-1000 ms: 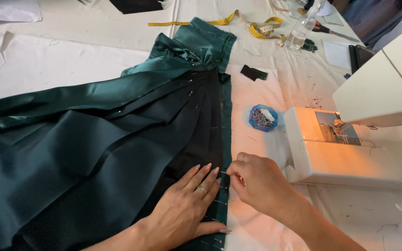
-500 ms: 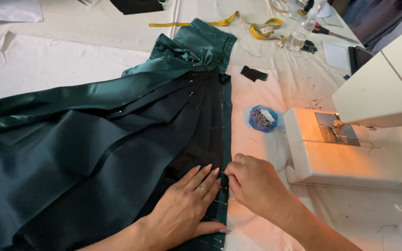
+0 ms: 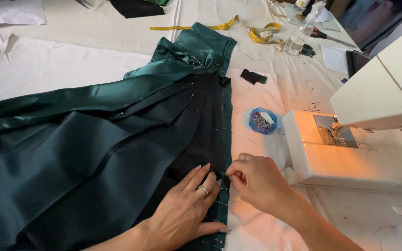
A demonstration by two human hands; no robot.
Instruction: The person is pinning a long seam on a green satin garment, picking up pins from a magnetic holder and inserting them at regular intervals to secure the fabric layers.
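The dark green satin fabric (image 3: 98,153) is spread over the white-covered tabletop (image 3: 56,65), its pleated edge running down the middle. The left hand (image 3: 187,209) lies flat on it, fingers stretched out, pressing the pleats near the pinned edge, holding nothing. The right hand (image 3: 257,183) is just beside it, fingers curled and pinched at the fabric edge; can't tell if there's a pin in them. A blue pin dish (image 3: 262,121) sits near a white sewing machine (image 3: 350,139). A yellow measuring tape (image 3: 252,31) lies further back.
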